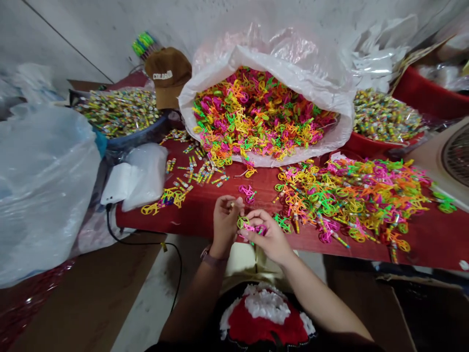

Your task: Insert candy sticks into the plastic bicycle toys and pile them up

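Above the table's front edge, my left hand (pixel 224 224) is closed, thumb against fingers, with a small yellowish bit showing between them that I cannot make out. Close beside it, my right hand (pixel 271 238) pinches a small plastic toy bicycle (pixel 243 223) with a lime-green wheel and pink parts. More pink and purple plastic shows among the right fingers. Just beyond the hands lies a pink toy bicycle (pixel 248 193). A green toy bicycle (pixel 283 223) rests right of my right hand. Small patterned tubes (pixel 205 171) are scattered on the table to the left.
A big white sack (pixel 344 98) of colourful toy bicycles lies open at the back. Bicycles joined to tubes form a pile (pixel 340 200) on the red table (pixel 198 208). Tubs of tubes flank the sack. A white power bank (pixel 119 183) with a black cable sits left; a fan (pixel 454 151) stands right.
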